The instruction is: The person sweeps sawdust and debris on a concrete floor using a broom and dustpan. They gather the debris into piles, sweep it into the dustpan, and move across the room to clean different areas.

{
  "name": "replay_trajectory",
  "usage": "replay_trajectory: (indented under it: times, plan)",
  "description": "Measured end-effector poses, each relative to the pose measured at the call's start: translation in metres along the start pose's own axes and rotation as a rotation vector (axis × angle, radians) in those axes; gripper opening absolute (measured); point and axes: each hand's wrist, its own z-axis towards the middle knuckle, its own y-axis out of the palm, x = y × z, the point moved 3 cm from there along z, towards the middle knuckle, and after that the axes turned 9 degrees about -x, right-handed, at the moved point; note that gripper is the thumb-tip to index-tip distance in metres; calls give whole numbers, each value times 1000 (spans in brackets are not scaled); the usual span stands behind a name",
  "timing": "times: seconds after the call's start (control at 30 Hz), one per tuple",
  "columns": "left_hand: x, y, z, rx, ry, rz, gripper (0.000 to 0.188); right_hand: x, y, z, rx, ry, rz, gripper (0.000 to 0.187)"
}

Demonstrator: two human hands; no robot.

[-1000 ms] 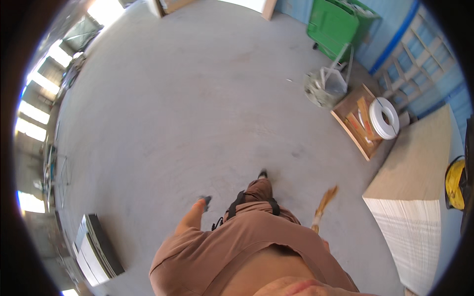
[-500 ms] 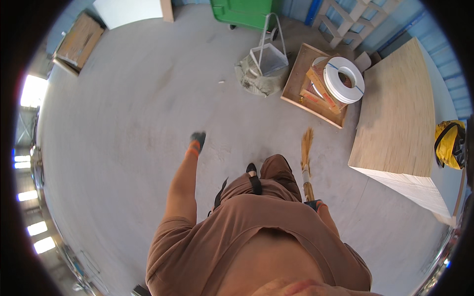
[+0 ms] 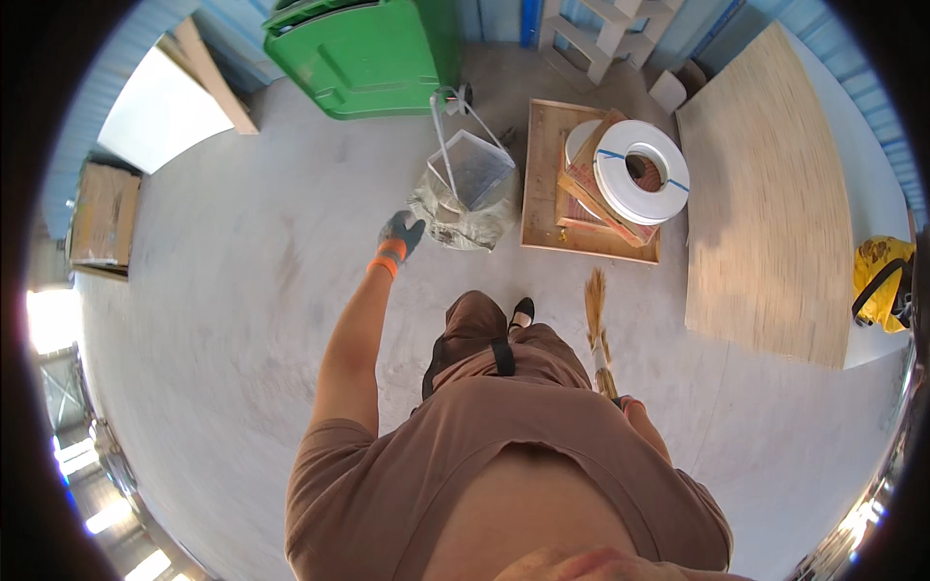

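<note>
My left hand [image 3: 400, 235], in a grey glove with an orange cuff, reaches forward with thumb and fingers apart, holding nothing. Just beyond it, a grey dustpan [image 3: 475, 172] with a tall metal handle sits on a crumpled, pale greenish sack [image 3: 463, 228]. I see no contact between the hand and the sack. My right hand [image 3: 629, 403], gloved too, is low beside my hip and closed on the handle of a straw broom [image 3: 598, 315]. The broom's bristles point forward. My sleeve and body partly hide the right-hand fingers.
Behind the dustpan stands a green wheeled bin [image 3: 363, 58]. To its right, a shallow wooden tray [image 3: 542, 208] carries white coiled rolls [image 3: 620, 198] and flat cartons. A large wood-faced box [image 3: 765, 213] and yellow bag [image 3: 883, 281] are further right. A cardboard box [image 3: 107, 213] stands far left.
I have stepped forward, so the bin, dustpan and tray appear nearer. My left hand has moved forward toward the sack. The broom stays in my right hand.
</note>
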Motion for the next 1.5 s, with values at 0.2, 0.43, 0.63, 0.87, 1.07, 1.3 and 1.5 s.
replay_trajectory:
  times: [0.2, 0.43, 0.63, 0.87, 1.07, 1.3, 1.5]
  plan:
    - [33, -24, 206, -116, 18, 318, 76, -69, 71, -97, 103, 81, 373, 28]
    - [97, -37, 374, -151, 167, 612, 91, -105, 221, -118, 88, 113, 734, 29]
    - [81, 5, 451, -386, 76, 876, 88, -144, 303, -215, 121, -26, 858, 30]
    - [47, 67, 530, -447, 569, 915, 28, -123, 367, -220, -40, 118, 1012, 35]
    - [95, 140, 362, -492, 340, 753, 40, -60, 423, -203, -420, 288, 1231, 41]
    - [194, 159, 219, -601, 878, 1569, 29, 19, 520, -106, -580, 125, 1653, 32]
    - [293, 184, 67, -567, 429, 680, 30, 97, 552, -53, -554, 26, 1886, 29]
